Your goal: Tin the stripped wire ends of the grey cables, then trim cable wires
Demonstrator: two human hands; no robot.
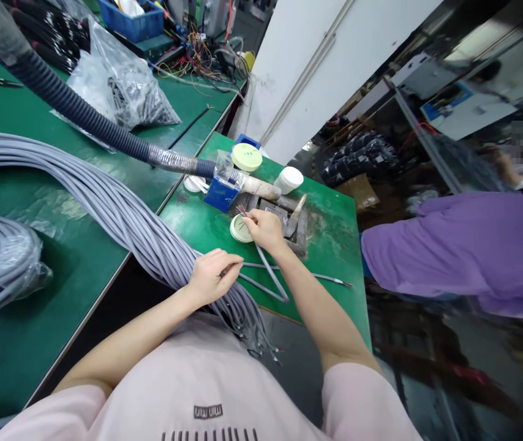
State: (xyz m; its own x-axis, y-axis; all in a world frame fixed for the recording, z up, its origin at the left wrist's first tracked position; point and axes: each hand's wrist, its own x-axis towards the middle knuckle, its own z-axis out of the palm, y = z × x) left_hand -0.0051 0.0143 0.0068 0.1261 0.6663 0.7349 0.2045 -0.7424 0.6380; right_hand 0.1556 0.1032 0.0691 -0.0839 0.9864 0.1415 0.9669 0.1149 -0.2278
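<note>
My right hand is closed in a pinch round one end of a grey cable. Thin stripped wires stick out past its fingertips, over a small round pale tub. From that hand the cable runs down and bends back in a loop toward my left hand. The left fingers are closed on the grey cable beside a thick bundle of grey cables. Another loose cable end with bared wires lies on the green table, right of my forearm.
A ribbed hose crosses from the upper left to a blue box. Behind my right hand sit a stained metal tray, a white jar and a yellowish round lid. A person in purple is at the right.
</note>
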